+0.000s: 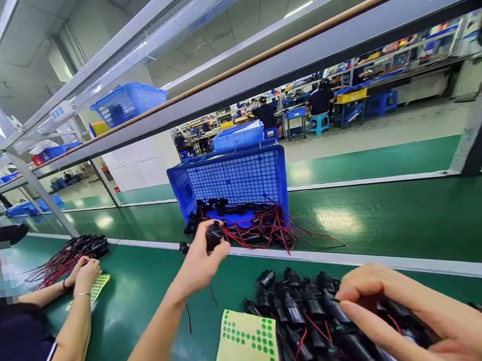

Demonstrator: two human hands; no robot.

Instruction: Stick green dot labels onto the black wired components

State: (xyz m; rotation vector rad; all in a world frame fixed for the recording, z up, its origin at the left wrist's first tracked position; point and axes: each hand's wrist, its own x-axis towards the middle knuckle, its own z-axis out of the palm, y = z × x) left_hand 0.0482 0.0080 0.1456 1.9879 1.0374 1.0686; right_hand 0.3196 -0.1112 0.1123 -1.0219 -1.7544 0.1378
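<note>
Your left hand (201,259) is raised above the green bench (149,291), fingers closed around a small black motor (213,234) with red wires, just in front of a tipped blue crate (232,179). Your right hand (419,314), fingers pinched narrow, rests on a pile of black motors (305,309) beside a sheet of green dot stickers (248,351).

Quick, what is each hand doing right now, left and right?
Left hand: closed around a small black part with red wires, lifted above the green belt.
Right hand: fingertips pinched over the row of black parts; what it grips cannot be told.
</note>
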